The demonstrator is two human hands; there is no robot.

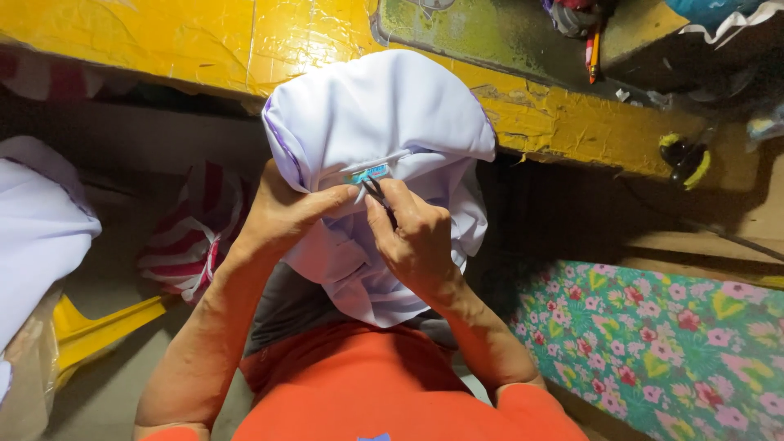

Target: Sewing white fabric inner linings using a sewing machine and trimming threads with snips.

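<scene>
**Fingers closed on cloth and a thin dark tool**

Fingers of the left hand (282, 214) curled and pressed together, thumb stretched toward the middle, pinning a fold of the white garment (384, 122) just beside a small blue label (365, 174). Right hand (416, 237) closed in a pinch, thumb and forefinger tight around a thin dark tool (378, 196). Too small and too hidden to tell whether snips or tweezers. Tip touching the cloth right at the label's lower edge.

Tool lying on a slant, long axis running from the right palm up and to the left, point aimed at the label. Garment bunched into a rounded mound, held up between both hands in front of the chest, upper part against the table edge, loose end hanging down over the lap and the orange shirt (384, 392). Purple trim along the mound's left edge.

Worn yellow table (204, 41) across the top, paint chipped, a red pencil (590, 53) lying near its far side. More white cloth (41, 220) heaped at the left, striped red-and-white fabric (192, 237) beside it on the grey floor. Flowered teal cloth (653, 343) at the lower right. Dim under the table.
</scene>
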